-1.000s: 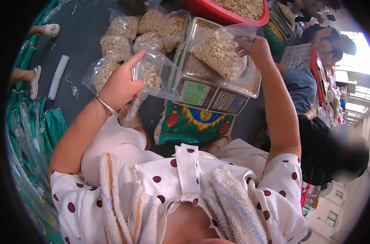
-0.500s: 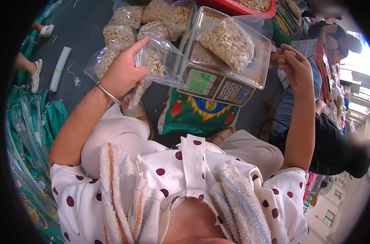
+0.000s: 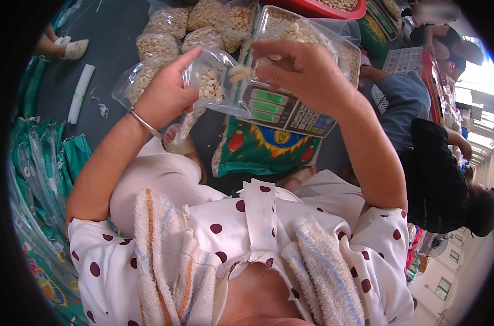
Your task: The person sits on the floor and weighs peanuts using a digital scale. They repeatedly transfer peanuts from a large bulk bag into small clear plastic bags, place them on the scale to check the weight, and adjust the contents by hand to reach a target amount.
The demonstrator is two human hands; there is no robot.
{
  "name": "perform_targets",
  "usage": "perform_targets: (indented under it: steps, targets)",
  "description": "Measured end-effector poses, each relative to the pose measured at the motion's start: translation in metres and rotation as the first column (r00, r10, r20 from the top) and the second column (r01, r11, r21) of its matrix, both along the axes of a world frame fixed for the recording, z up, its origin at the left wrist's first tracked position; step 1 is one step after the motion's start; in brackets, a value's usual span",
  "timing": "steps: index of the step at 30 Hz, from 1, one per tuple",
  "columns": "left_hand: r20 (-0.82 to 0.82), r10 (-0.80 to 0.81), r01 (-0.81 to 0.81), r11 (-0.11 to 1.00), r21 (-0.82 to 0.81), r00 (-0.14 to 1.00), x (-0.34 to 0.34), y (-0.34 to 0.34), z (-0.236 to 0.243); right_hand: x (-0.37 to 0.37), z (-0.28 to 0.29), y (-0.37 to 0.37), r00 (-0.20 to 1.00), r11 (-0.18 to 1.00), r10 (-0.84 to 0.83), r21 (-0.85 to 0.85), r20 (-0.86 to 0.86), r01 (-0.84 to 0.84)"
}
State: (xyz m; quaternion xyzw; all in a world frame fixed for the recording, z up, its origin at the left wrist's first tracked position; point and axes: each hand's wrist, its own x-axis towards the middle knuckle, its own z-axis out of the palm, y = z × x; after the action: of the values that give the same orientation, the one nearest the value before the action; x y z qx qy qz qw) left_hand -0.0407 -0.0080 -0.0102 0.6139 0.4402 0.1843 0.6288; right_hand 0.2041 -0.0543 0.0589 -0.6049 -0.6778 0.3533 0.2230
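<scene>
My left hand [image 3: 168, 89] is closed on the edge of a clear plastic bag [image 3: 217, 70], its index finger stretched out along the opening. Pale flat seeds [image 3: 210, 87], like pumpkin seeds, lie inside. My right hand [image 3: 301, 68] reaches across the scale with thumb and fingers apart, close to the bag's mouth. A few blurred seeds [image 3: 239, 73] are in the air between its fingertips and the bag. Behind that hand, a filled bag of seeds [image 3: 302, 31] rests on the metal pan of the digital scale [image 3: 290, 111], partly hidden.
Several filled seed bags [image 3: 168, 22] cluster beyond my left hand. The scale stands over a green printed sack [image 3: 263, 152]. A red tub [image 3: 334, 8] of seeds is at the far edge. A white roll [image 3: 81, 93] lies left; another person [image 3: 437, 179] sits at the right.
My right hand has swung left from beside the scale to the bag's mouth, its fingers parting and seeds leaving them. My left hand has stayed nearly still on the bag.
</scene>
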Motion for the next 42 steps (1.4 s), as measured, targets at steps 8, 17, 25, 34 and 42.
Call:
perform_targets:
  steps: [8,17,25,34,42]
  targets:
    - [-0.075,-0.047,0.047,0.999,0.000,0.996,-0.004,0.006,0.004,0.177,-0.010,0.020,0.854,0.854,-0.519,-0.015,0.023,0.520]
    - [-0.009,0.007,-0.007,1.000,-0.016,1.000,0.003,0.005,-0.001,0.150,-0.095,0.077,0.922,0.992,-0.058,-0.083,0.383,0.097]
    - [-0.036,-0.003,0.001,0.998,-0.057,0.999,0.000,0.006,-0.004,0.123,-0.105,0.087,0.760,0.993,0.037,0.063,0.648,-0.102]
    - [-0.004,0.008,-0.008,0.998,-0.065,1.000,-0.001,0.006,-0.004,0.142,-0.073,0.062,0.904,0.916,-0.392,-0.160,-0.172,0.367]
    - [-0.037,0.013,-0.012,1.000,0.010,0.999,-0.008,0.002,-0.003,0.154,-0.011,-0.002,0.742,0.847,-0.527,-0.187,-0.415,0.497]
